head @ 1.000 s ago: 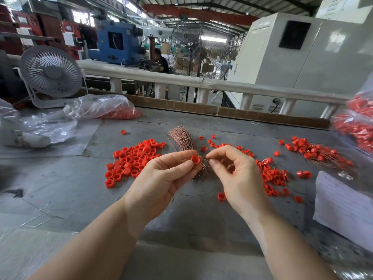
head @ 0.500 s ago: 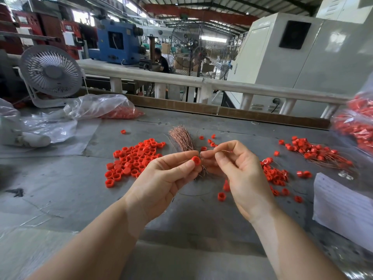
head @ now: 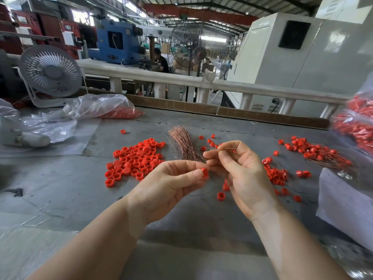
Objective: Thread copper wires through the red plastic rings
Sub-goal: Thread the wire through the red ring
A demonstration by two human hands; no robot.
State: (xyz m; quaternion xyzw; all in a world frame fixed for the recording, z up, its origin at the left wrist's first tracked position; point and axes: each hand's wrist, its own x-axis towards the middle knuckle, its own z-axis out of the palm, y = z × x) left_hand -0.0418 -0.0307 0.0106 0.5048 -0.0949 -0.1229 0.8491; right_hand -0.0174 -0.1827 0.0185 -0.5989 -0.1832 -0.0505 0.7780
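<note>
On the grey bench (head: 60, 178) a heap of loose red rings (head: 135, 160), too many to count, lies left of one copper wire bundle (head: 184, 145) fanning away from the person. The left hand (head: 167, 186) pinches one ring (head: 204, 173) between thumb and forefinger, its hole seemingly facing right. Just beside it, the right hand (head: 240, 170) pinches a single thin wire (head: 228, 148), running roughly sideways toward the ring. Threaded rings (head: 314, 150) lie further right, uncounted
</note>
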